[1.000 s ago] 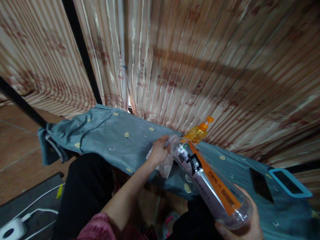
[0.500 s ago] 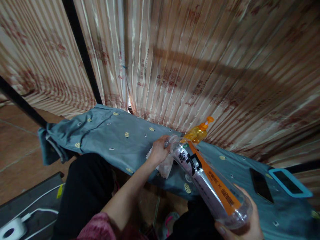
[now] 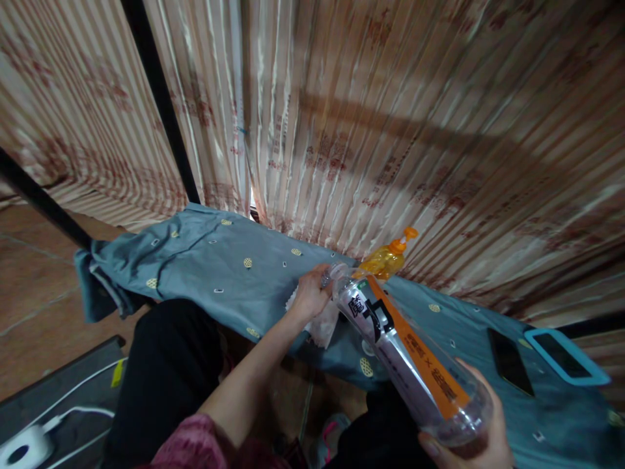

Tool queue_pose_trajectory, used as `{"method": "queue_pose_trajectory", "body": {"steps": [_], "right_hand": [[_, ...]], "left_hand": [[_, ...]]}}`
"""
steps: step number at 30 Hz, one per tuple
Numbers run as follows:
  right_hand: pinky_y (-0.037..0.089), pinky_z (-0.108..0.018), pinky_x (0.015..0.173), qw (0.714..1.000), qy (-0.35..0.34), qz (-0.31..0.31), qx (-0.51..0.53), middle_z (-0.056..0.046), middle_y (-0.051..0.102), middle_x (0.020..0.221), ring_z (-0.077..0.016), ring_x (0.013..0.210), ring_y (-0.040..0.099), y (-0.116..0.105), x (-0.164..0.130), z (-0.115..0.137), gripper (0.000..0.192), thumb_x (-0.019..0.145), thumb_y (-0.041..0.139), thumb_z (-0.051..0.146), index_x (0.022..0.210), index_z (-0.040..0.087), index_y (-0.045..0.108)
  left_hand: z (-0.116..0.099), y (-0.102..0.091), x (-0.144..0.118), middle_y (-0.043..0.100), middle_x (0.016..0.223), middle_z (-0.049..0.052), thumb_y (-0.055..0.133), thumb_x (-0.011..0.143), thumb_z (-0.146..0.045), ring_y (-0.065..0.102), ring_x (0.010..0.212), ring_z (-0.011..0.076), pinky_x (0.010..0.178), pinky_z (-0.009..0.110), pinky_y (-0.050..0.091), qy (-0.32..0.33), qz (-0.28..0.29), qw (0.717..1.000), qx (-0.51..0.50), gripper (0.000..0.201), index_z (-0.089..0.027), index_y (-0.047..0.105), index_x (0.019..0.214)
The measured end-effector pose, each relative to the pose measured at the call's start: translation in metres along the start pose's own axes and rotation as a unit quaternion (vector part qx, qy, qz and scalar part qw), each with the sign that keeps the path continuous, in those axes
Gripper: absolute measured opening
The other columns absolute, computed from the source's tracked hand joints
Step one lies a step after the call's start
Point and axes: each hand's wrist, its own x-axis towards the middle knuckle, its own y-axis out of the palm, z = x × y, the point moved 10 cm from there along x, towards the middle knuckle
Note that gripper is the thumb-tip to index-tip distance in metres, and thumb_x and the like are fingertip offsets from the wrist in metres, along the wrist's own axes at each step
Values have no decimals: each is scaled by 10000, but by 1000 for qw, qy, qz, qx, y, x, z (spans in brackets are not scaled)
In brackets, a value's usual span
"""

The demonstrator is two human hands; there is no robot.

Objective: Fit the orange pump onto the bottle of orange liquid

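Note:
A large clear plastic bottle (image 3: 410,352) with a silver and orange label lies tilted across my view, its neck up and to the left. My left hand (image 3: 314,293) is closed around the neck. Under the base, my right hand (image 3: 481,430) grips the bottle with the thumb in front and the fingers behind. Below my left hand a crumpled whitish cloth or tissue (image 3: 323,326) is partly hidden. Just behind the bottle's neck stands a yellow pump bottle (image 3: 383,260) with an orange pump top.
The narrow table wears a grey-blue cloth (image 3: 263,286) with pineapple prints. On its right lie a dark phone (image 3: 510,361) and a blue-framed tablet (image 3: 566,357). A striped curtain (image 3: 342,130) hangs behind. At lower left, a white adapter (image 3: 24,449) with cables rests on a dark surface.
The bottle has turned very slightly in my hands, so its label sits a little differently. Both hands keep their places.

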Motion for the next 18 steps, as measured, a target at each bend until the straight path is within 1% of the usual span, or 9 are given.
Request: {"method": "queue_pose_trajectory", "body": {"steps": [5,11,14,18], "right_hand": [[516,-363,867,1000,-14,4,-16,-105,552,1272,-313,1088,593,-1,1,3,961,562,859,574,1351,198,460],[517,-380,892,1000,-17,-1,-23,-110,539,1297,-333,1119,583,-2,1,3,959,554,861,576,1345,203,467],[515,-384,889,1000,-19,7,-16,-112,546,1288,-331,1112,586,-1,1,2,968,569,858,564,1365,198,447],[516,-377,855,1000,-19,8,-10,-108,559,1269,-324,1081,592,-1,2,1,964,560,864,556,1358,203,455]], "left_hand": [[0,1,0,753,1087,67,588,862,-158,702,1014,239,926,353,544,1,2,1000,4,241,-181,695,1076],[-2,-1,0,756,1068,69,585,870,-172,706,1004,245,916,355,547,-5,2,1000,5,232,-184,698,1073],[-3,-1,0,756,1088,65,582,887,-201,703,1017,241,934,354,543,-8,6,1000,2,222,-193,695,1078],[-2,0,1,750,1119,73,585,881,-192,700,1027,243,948,359,538,-11,10,1000,7,236,-187,692,1091]]}}
